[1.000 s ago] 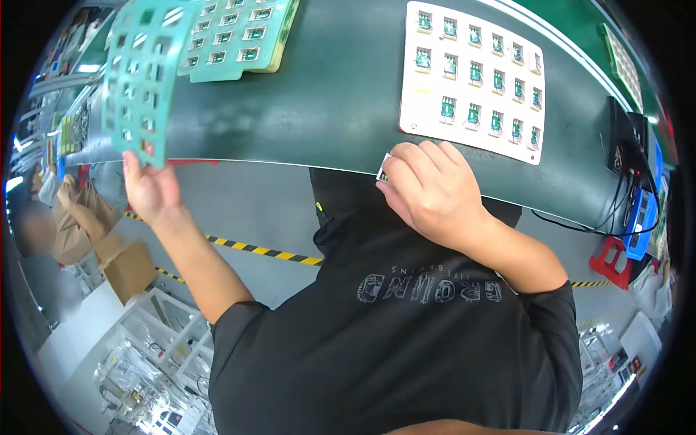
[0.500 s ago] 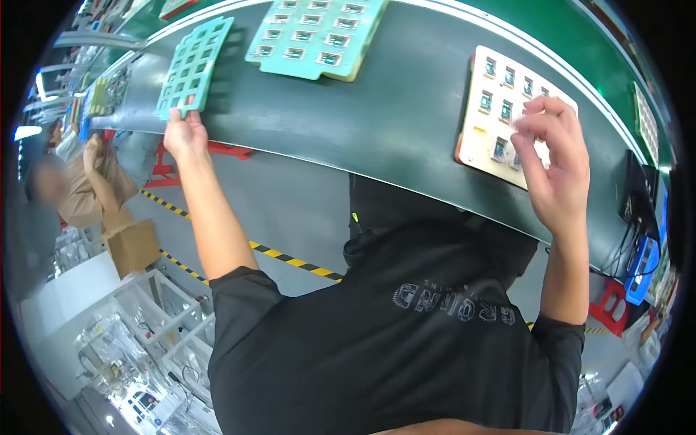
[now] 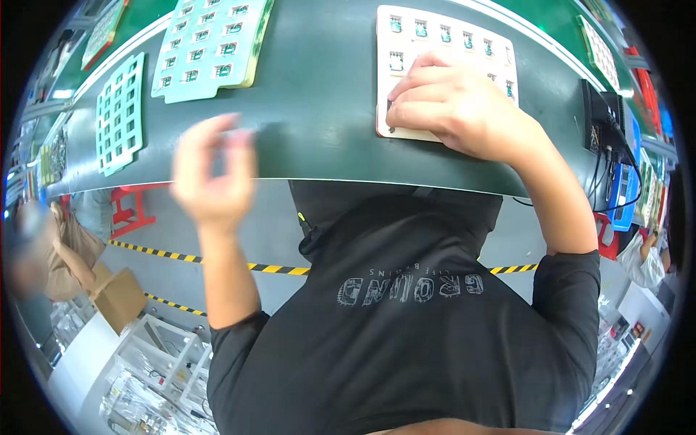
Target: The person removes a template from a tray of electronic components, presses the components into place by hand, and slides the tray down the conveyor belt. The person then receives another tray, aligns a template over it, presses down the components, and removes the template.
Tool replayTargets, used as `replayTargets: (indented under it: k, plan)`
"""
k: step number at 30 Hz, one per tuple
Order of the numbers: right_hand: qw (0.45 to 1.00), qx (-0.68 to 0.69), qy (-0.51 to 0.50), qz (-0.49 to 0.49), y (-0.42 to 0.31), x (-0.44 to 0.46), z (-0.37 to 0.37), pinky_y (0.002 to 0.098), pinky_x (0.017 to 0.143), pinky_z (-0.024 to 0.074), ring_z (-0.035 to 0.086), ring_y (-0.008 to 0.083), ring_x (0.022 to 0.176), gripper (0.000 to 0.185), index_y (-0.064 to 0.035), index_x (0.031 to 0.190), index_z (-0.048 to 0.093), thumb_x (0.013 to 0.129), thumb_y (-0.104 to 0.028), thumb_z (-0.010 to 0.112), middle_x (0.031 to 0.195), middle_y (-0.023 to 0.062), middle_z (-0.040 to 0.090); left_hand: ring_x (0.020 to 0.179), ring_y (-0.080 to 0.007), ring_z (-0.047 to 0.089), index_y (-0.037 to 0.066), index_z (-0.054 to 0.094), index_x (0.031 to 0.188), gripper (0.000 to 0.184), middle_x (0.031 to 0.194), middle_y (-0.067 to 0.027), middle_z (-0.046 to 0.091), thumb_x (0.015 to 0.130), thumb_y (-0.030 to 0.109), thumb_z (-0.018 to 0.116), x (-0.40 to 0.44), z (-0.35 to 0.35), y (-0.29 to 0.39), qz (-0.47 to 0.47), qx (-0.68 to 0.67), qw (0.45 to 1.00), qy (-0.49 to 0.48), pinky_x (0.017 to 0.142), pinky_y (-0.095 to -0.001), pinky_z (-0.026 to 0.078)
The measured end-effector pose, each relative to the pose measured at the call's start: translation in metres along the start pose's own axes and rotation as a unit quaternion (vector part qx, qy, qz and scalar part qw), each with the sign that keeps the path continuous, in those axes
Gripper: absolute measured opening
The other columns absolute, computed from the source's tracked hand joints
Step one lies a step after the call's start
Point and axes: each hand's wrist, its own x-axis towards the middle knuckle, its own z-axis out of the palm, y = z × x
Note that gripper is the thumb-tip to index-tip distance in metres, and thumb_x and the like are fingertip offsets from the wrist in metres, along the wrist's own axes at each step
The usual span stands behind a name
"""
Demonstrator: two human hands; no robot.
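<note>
My left hand (image 3: 214, 174), blurred by motion, hangs over the table's near edge with thumb and fingers apart and nothing visible in it. To its left a thin green tray with rows of cut-outs (image 3: 122, 116) lies on the table. My right hand (image 3: 464, 109) is over a white tray (image 3: 453, 20) that carries small green circuit boards (image 3: 420, 29) in its pockets. Its fingers are bent together at the tray's near left corner, on a dark small thing I cannot make out. The hand covers much of the tray's middle and near side.
A larger light-green tray (image 3: 210, 51) filled with small boards lies at the back left. At the right stand a black device with cables (image 3: 605, 119) and a blue container (image 3: 623, 196). Another person (image 3: 69, 254) sits at far left, near a cardboard box (image 3: 119, 297).
My left hand has let go of the thin green tray, which now lies flat, and moved right. My right hand has come down onto the white tray's near left corner. The view has shifted right.
</note>
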Motion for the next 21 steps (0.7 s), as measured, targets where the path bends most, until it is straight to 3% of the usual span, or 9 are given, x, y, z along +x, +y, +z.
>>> replayTargets:
  k: [3,5,9,10,13,16,18,21]
  plan:
    - [0.998,-0.064,0.013,-0.024,0.001,-0.008,0.005,0.0399,0.101,0.0478,0.067,0.0237,0.099,0.013,-0.0115,0.097,0.066,0.085,-0.016,0.066,0.092,0.0044,0.070,0.083,-0.0207,0.066,0.001,0.072,0.108,0.032,0.102,-0.0127,0.071,0.078,0.002,0.081,-0.003,0.049,0.044,0.065,-0.108,0.985,-0.119,0.075,-0.0295,0.054]
    - [0.995,-0.094,0.037,-0.028,0.001,-0.013,0.011,0.0424,0.105,0.0460,0.067,0.0231,0.105,0.015,-0.0120,0.099,0.067,0.085,-0.017,0.066,0.101,0.0047,0.071,0.084,-0.0214,0.065,0.001,0.072,0.109,0.036,0.103,-0.0125,0.069,0.075,0.005,0.084,-0.001,0.073,0.060,0.052,-0.148,0.979,-0.128,0.075,-0.0301,0.054]
    - [0.991,-0.101,0.075,0.033,-0.002,-0.029,0.012,0.0486,0.110,0.0421,0.065,0.0224,0.117,0.019,-0.0141,0.103,0.071,0.085,-0.018,0.068,0.121,0.0057,0.070,0.076,-0.0133,0.056,0.002,0.071,0.105,0.031,0.096,-0.0059,0.066,0.077,0.006,0.085,-0.005,0.097,0.079,-0.108,-0.202,0.963,-0.145,0.065,-0.0268,0.046]
    - [0.990,-0.101,0.078,0.060,-0.006,-0.034,0.009,0.0500,0.111,0.0413,0.064,0.0224,0.120,0.020,-0.0147,0.105,0.072,0.085,-0.018,0.069,0.125,0.0058,0.069,0.074,-0.0102,0.053,0.002,0.070,0.103,0.027,0.094,-0.0037,0.065,0.080,0.006,0.084,-0.005,0.102,0.081,-0.092,-0.205,0.966,-0.130,0.062,-0.0247,0.042]
    - [0.984,-0.063,0.131,0.103,-0.016,-0.051,0.011,0.0510,0.112,0.0393,0.063,0.0232,0.123,0.020,-0.0156,0.103,0.074,0.084,-0.018,0.072,0.130,0.0034,0.068,0.068,-0.0152,0.056,0.003,0.070,0.100,0.025,0.094,-0.0074,0.065,0.078,0.008,0.082,-0.003,0.103,0.085,-0.114,-0.156,0.971,-0.139,0.062,-0.0287,0.049]
    - [0.968,-0.077,0.181,0.156,-0.022,-0.077,-0.006,0.0497,0.107,0.0435,0.064,0.0295,0.119,0.021,-0.0122,0.098,0.074,0.077,-0.011,0.077,0.125,0.0078,0.070,0.074,-0.0123,0.057,0.000,0.069,0.099,0.023,0.092,-0.0068,0.067,0.079,0.000,0.081,-0.003,0.099,0.090,-0.106,-0.157,0.972,-0.138,0.064,-0.0260,0.047]
    - [0.946,-0.089,0.235,0.204,-0.021,-0.102,-0.013,0.0486,0.101,0.0485,0.066,0.0353,0.114,0.025,-0.0071,0.096,0.073,0.072,-0.004,0.079,0.118,0.0141,0.072,0.075,-0.0140,0.060,-0.001,0.069,0.095,0.019,0.092,-0.0092,0.068,0.079,-0.002,0.080,-0.009,0.100,0.085,-0.050,-0.123,0.982,-0.132,0.065,-0.0276,0.049]
    - [0.903,-0.082,0.297,0.301,-0.018,-0.144,-0.009,0.0453,0.098,0.0509,0.067,0.0358,0.112,0.025,-0.0019,0.098,0.073,0.074,-0.002,0.079,0.114,0.0161,0.073,0.076,-0.0207,0.066,-0.001,0.069,0.090,0.017,0.091,-0.0126,0.069,0.077,-0.005,0.079,-0.007,0.099,0.086,0.024,-0.072,0.989,-0.130,0.066,-0.0308,0.053]
